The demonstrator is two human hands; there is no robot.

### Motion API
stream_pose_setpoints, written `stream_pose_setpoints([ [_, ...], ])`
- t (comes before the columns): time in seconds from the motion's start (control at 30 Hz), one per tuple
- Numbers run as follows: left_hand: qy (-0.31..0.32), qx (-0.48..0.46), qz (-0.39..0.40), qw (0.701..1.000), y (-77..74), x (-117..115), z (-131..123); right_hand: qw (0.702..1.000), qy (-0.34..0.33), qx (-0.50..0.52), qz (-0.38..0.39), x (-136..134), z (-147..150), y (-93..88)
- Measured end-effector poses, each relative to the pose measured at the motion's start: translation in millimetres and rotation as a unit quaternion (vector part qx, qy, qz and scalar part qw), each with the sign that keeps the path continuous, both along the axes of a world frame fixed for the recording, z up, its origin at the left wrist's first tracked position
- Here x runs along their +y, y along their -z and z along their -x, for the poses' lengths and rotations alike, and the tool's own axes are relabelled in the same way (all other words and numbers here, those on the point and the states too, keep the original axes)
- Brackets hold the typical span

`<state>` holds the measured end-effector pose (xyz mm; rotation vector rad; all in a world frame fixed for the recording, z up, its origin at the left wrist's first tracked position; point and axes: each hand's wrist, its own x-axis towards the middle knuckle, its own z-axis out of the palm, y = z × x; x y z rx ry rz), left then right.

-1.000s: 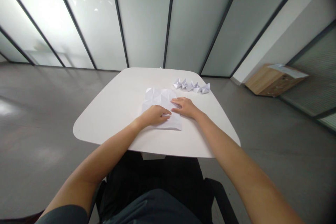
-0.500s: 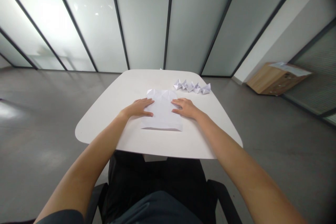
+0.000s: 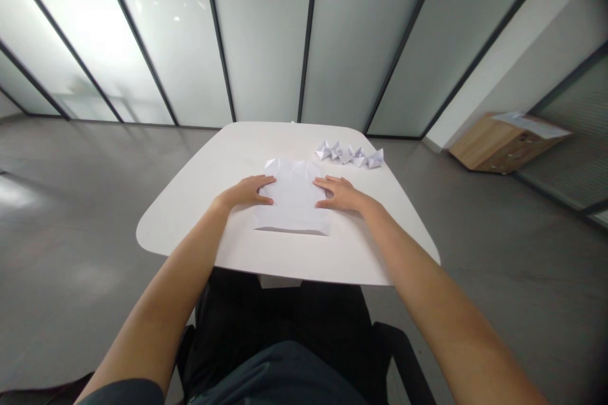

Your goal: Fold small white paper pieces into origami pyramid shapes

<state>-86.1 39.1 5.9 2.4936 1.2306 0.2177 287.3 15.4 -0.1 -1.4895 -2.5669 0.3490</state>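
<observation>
On white table, left hand and right hand lying flat, fingers spread, gripping nothing, pinning creased paper sheet; sideways slip could skew creases.

Your left hand rests flat on the left edge of a creased white paper sheet, and your right hand presses flat on its right edge, fingers spread and pointing inward. The sheet lies on a rounded white tabletop surface, near the edge closest to you. Just beyond it, a row of small folded white paper shapes sits toward the far edge. Frosted glass panels in dark frames rise behind the surface, and a light wooden cabinet stands on the grey polished floor to the right.
</observation>
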Motion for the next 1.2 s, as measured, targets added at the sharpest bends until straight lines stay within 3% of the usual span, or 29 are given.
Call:
stream_pose_setpoints([
  [0.23,-0.035,-0.063,0.007,0.997,-9.6,-7.0,1.8,1.0,-0.001,0.031,-0.003,0.9,-1.1,-1.2],
  [0.43,-0.045,-0.104,-0.009,0.993,-6.0,-6.6,0.0,0.998,-0.005,0.062,-0.017,0.3,-2.4,-2.4],
  [0.6,-0.093,-0.132,-0.062,0.985,-2.8,-10.0,-7.9,0.993,0.004,0.111,-0.05,-1.4,-6.3,-4.9],
  [0.8,-0.077,-0.2,-0.001,0.977,-4.4,-13.3,-11.1,0.983,0.045,0.168,-0.057,-0.7,-8.0,-3.1],
  [1.0,-0.093,-0.316,0.035,0.944,-2.4,-14.0,-18.3,0.943,0.079,0.323,-0.015,-4.3,-1.9,-5.4],
  [1.2,-0.105,-0.424,0.068,0.897,-1.6,-13.7,-32.7,0.893,0.101,0.437,-0.025,-8.7,4.2,-12.1],
])
